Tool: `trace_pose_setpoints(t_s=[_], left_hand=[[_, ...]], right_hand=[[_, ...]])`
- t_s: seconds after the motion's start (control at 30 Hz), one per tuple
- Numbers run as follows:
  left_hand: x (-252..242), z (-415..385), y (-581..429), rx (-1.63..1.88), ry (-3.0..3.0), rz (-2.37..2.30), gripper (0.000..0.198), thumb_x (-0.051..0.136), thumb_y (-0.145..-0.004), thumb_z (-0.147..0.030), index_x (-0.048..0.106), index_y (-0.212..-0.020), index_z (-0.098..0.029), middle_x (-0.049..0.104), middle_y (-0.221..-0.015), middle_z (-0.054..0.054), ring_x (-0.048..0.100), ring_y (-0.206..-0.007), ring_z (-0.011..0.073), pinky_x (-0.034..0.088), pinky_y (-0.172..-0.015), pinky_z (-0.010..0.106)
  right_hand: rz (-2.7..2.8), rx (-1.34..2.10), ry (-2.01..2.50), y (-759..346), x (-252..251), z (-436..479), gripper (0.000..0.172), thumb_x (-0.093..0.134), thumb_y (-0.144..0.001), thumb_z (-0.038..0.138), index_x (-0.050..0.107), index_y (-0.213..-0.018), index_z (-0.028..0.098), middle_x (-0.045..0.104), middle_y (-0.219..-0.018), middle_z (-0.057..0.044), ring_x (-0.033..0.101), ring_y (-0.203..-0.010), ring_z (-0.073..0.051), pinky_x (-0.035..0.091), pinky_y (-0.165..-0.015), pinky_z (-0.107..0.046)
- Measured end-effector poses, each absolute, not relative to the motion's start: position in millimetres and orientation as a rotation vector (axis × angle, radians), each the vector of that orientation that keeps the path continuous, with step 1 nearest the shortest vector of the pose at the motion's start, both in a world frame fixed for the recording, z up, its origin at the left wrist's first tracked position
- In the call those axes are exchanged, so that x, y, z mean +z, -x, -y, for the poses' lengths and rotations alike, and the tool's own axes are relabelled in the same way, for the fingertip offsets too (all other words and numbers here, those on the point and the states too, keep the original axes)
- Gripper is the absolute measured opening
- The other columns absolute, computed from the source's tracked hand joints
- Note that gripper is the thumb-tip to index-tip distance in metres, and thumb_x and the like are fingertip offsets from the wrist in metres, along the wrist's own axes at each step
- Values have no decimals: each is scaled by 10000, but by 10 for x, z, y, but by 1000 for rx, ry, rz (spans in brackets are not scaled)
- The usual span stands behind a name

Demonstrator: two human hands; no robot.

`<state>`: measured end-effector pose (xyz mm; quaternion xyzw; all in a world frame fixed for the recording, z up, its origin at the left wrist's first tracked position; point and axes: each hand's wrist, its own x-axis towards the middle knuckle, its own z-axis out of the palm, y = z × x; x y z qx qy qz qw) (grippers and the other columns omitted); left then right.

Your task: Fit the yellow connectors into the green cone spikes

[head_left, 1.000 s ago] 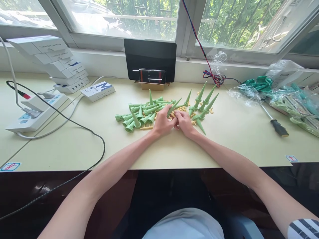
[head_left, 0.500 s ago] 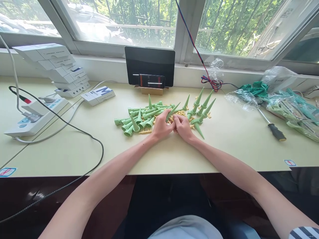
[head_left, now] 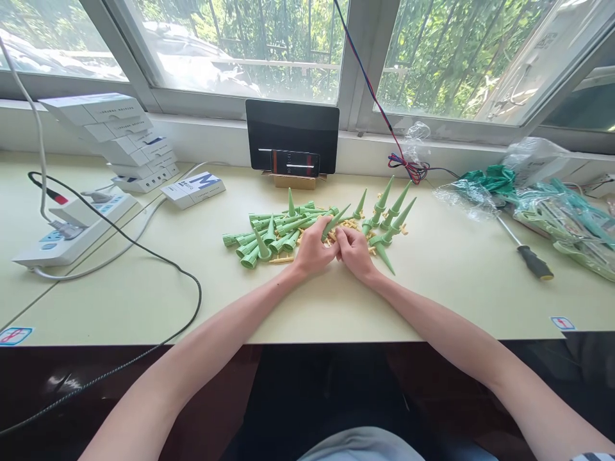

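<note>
My left hand (head_left: 314, 246) is closed around a green plastic spike (head_left: 336, 219), whose pointed end sticks up past the thumb toward the upper right. My right hand (head_left: 354, 253) is pinched against the left one, its fingertips together; whatever lies between them is hidden. Around the left hand spreads a pile of green spikes and tubes (head_left: 262, 234). Small yellow plastic pieces (head_left: 353, 224) lie scattered behind and between the hands. Several green spikes fitted with yellow pieces (head_left: 394, 218) stand or lie just right of my right hand.
A phone (head_left: 295, 163) leans on a dark tablet (head_left: 293, 131) at the back. Stacked white boxes (head_left: 120, 134) and a power strip (head_left: 77, 224) are at the left. On the right lie a screwdriver (head_left: 533, 261) and plastic bags (head_left: 562, 214). A black cable (head_left: 192, 275) crosses the table's left part.
The view has shifted slightly, so everything sits a little lower in the picture. Both hands stay together at the same place, with the green spike still in the left.
</note>
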<state>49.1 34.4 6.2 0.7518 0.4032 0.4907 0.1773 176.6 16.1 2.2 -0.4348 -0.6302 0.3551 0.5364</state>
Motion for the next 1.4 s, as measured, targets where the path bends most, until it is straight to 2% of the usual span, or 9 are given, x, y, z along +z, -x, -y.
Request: trace_pose_setpoints(t_s=[0.3, 0.5, 0.8, 1.1, 1.4], left_hand=[[65, -340, -491, 1391, -2158, -1101, 285, 606, -805, -150, 611, -1089, -171, 699, -953, 63, 636, -814, 177, 502, -721, 269], [73, -339, -482, 1395, -2158, -1088, 280, 598, -813, -167, 615, -1092, -164, 699, -975, 80, 634, -808, 182, 506, -711, 278], [51, -347, -484, 1376, -2159, -1129, 328, 603, -808, -187, 613, -1136, -168, 695, -910, 68, 619, -767, 176, 500, -673, 272], [52, -343, -475, 1375, -2164, -1137, 277, 610, -823, -218, 626, -1097, -178, 686, -866, 58, 617, -753, 180, 504, -687, 283], [39, -358, -476, 1374, -2166, -1134, 257, 620, -805, -203, 634, -1061, -189, 690, -875, 58, 626, -771, 192, 506, -702, 296]], right_hand=[[1589, 588, 1113, -1762, 26, -157, 404, 431, -975, 424, 408, -620, 232, 425, -512, 27, 414, -508, -145, 330, -514, -290], [1642, 402, 1133, -1752, 59, -134, 362, 403, -980, 356, 370, -643, 227, 400, -568, 24, 363, -528, -144, 303, -545, -295], [1766, 229, 1078, -1790, 103, -166, 383, 373, -987, 388, 351, -638, 232, 424, -580, 6, 370, -546, -157, 316, -577, -297], [1723, 332, 1094, -1766, 81, -165, 353, 392, -976, 328, 350, -640, 229, 387, -564, 23, 346, -527, -144, 287, -544, -294], [1686, 435, 1100, -1771, 82, -165, 358, 416, -967, 347, 366, -631, 232, 397, -552, 25, 370, -522, -146, 308, -534, -297]])
